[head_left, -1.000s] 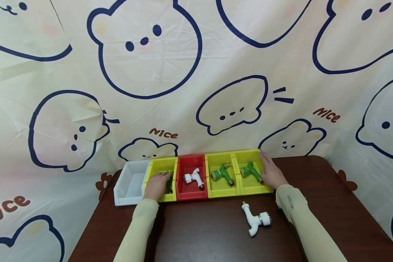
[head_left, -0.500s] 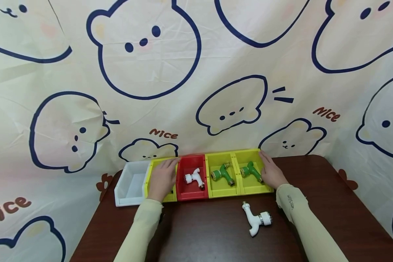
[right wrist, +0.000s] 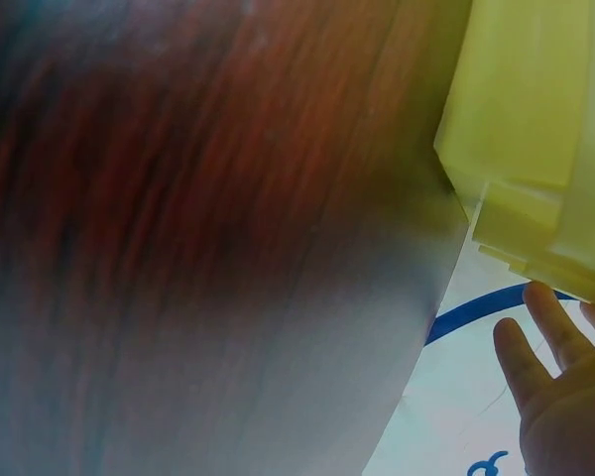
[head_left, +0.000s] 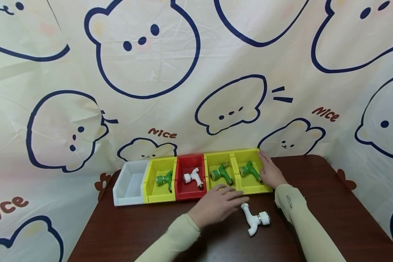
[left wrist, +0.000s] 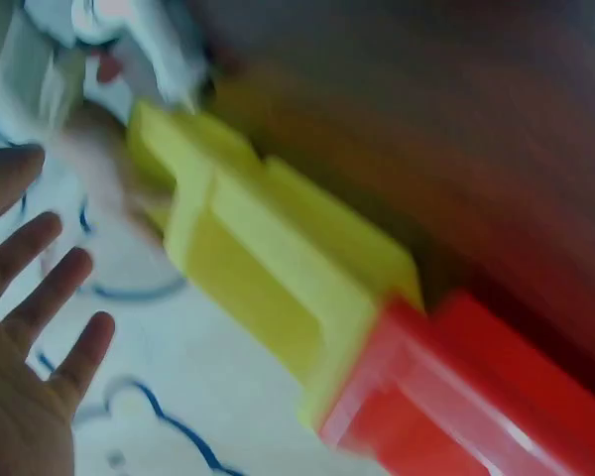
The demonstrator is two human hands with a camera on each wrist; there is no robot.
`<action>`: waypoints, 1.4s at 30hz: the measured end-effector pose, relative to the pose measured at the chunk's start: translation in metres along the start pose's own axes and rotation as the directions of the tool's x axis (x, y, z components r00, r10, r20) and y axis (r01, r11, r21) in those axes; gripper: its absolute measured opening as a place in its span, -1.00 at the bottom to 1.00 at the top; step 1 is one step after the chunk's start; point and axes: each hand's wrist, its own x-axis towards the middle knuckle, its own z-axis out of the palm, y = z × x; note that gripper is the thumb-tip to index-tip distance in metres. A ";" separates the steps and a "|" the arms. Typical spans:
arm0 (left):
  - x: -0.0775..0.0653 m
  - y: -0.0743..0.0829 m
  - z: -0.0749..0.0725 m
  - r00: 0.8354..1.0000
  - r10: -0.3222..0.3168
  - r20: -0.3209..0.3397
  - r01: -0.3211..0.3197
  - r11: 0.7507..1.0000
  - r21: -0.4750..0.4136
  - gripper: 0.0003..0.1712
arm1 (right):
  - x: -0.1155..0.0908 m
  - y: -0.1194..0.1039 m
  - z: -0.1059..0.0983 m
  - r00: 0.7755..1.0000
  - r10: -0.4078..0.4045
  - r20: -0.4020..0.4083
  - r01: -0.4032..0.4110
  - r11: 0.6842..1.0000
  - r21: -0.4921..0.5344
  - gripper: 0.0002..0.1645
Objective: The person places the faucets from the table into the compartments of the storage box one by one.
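Observation:
My left hand [head_left: 216, 205] hovers over the table in front of the bins, fingers spread and nothing held. Its fingertips come close to the threaded end of a white faucet [head_left: 254, 220] lying on the table. The left wrist view also shows the left hand [left wrist: 30, 357] with fingers apart. Straight fingers of my right hand [head_left: 271, 173] rest along the outer right side of the rightmost yellow bin [head_left: 253, 189]. In the right wrist view the right hand [right wrist: 570, 397] has fingertips right at the bin's edge. That bin holds a green faucet [head_left: 250, 171].
Left of it, a second yellow bin [head_left: 213, 160] holds a green faucet [head_left: 221, 174]. A red bin [head_left: 190, 195] holds a white faucet [head_left: 194, 177]. Another yellow bin [head_left: 160, 198] contains a green faucet [head_left: 165, 180]. A white bin [head_left: 128, 201] ends the row. Behind hangs a printed cloth [head_left: 170, 116].
My left hand has left the left yellow bin, uncovering its green faucet, and swung right and nearer to the white faucet on the table. The right hand has stayed in place.

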 end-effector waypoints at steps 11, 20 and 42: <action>0.022 0.048 0.029 0.955 0.162 0.247 -0.151 0.986 -0.064 -0.32 | -0.001 -0.004 0.000 1.000 -0.003 -0.014 0.003 1.000 -0.010 -0.18; 0.031 0.062 0.035 0.950 0.120 0.287 -0.135 0.990 0.032 -0.49 | 0.001 0.000 0.003 1.000 -0.014 -0.016 0.014 1.000 -0.015 -0.18; 0.031 0.049 0.030 0.952 0.129 0.276 -0.086 0.983 -0.164 -0.45 | 0.001 0.000 -0.001 1.000 -0.010 0.000 0.010 1.000 -0.005 -0.19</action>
